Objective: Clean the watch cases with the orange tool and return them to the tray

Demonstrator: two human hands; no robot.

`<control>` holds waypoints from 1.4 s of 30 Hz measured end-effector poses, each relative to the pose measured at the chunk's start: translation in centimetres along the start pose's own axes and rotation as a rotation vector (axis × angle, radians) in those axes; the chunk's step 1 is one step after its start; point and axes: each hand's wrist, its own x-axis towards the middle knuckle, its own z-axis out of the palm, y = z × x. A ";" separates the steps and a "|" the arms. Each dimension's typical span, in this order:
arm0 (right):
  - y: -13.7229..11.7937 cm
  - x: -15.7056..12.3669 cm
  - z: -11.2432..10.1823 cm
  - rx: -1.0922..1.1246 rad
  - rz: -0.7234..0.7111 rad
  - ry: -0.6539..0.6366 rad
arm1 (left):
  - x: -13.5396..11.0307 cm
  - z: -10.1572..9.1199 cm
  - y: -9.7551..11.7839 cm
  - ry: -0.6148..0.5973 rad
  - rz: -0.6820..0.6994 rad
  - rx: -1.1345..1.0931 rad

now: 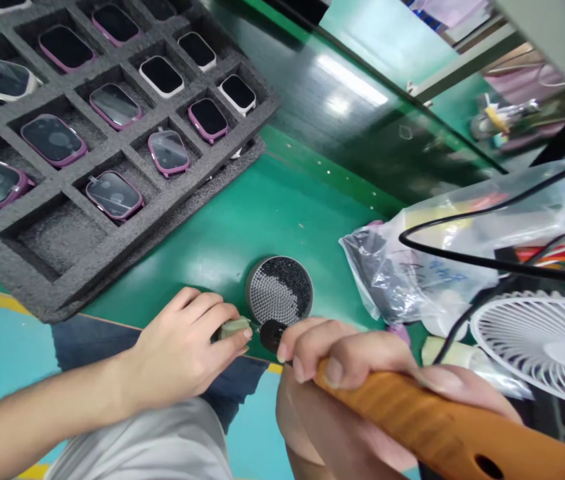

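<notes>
My left hand (187, 347) pinches a small pale green part (235, 328) at the near edge of the green bench (262, 220). My right hand (347, 363) is wrapped round the orange handle of a tool (432, 427). The tool's black tip (272, 333) points at the small part. Just behind the tip stands a round metal tin (279, 291) with a perforated lid and tiny dark bits inside.
A grey foam tray (62, 233) at the left holds several smartwatch bodies (167, 152), pink and white, with one near cell bare. A clear plastic bag (437, 247), black cables (487, 263) and a white fan (542, 343) crowd the right.
</notes>
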 end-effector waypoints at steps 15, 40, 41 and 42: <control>0.0 0.0 -0.5 -0.058 0.036 -0.043 | 0.0 -0.1 0.0 0.017 -0.004 -0.022; 0.4 0.1 0.5 0.016 -0.020 -0.106 | -0.4 0.2 -0.2 0.006 0.014 -0.009; 0.2 0.3 0.1 0.026 0.006 -0.112 | -0.5 0.1 -0.2 -0.008 0.015 -0.004; 0.0 0.6 -0.3 0.034 0.019 -0.094 | -0.6 0.1 -0.2 -0.024 0.019 0.001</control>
